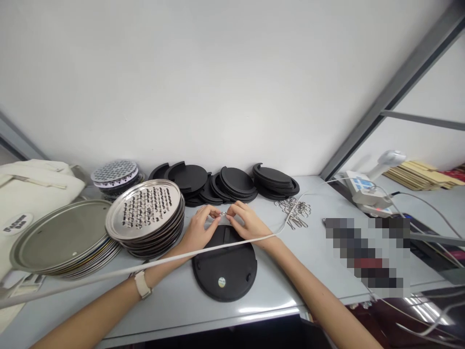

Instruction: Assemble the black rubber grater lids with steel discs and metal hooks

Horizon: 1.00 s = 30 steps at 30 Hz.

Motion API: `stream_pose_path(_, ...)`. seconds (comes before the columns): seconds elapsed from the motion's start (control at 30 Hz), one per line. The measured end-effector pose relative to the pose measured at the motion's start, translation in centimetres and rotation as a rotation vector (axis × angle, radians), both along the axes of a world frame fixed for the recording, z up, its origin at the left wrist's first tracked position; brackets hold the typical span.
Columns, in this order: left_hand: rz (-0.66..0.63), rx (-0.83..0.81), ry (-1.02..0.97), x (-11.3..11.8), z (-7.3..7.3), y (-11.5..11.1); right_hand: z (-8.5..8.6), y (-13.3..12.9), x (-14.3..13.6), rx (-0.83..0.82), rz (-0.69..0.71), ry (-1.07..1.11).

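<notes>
My left hand (202, 225) and my right hand (247, 221) meet just beyond a round black plate (227, 269). Between the fingertips of both is a small shiny metal piece (223, 214), mostly covered and too small to name. The black plate lies flat near the front of the table, with a small round sticker and a dark knob on its upper face. Right of my right hand, several bent-wire metal clips (298, 207) lie in a loose pile.
Behind my hands stand stacks of black round plates (238, 182). To the left are stacked metal discs with raised holes (145, 211) and plain round trays (61, 237). A white cable (250, 240) crosses over my forearms. A scanner (385, 162) stands right.
</notes>
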<state>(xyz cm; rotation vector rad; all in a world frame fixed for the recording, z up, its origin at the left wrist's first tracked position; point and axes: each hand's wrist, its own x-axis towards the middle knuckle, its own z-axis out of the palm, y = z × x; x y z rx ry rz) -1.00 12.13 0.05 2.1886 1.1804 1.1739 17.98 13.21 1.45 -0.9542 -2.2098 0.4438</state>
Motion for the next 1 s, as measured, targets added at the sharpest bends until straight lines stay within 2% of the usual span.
stream_pose_path(0.13, -0.005, 0.033, 0.023, -0.1, 0.0, 0.0, -0.1, 0.5, 0.3, 0.018, -0.069, 0.097)
stream_pose_path(0.3, -0.016, 0.083, 0.041, -0.1, 0.3, 0.0, -0.2, 0.6, 0.4, -0.039, -0.120, 0.210)
stream_pose_path(0.47, -0.098, 0.090, 0.053, 0.0, 0.5, -0.4, 0.0, -0.1, 0.1, -0.037, -0.161, 0.251)
stream_pose_path(0.73, -0.173, 0.135, 0.193, -0.1, 0.9, -1.1, -0.1, -1.2, -0.7, 0.144, -0.137, 0.017)
stream_pose_path(1.0, -0.155, 0.129, 0.243, -0.3, 0.7, -0.8, -0.6, -1.2, -0.8, 0.117, -0.134, -0.088)
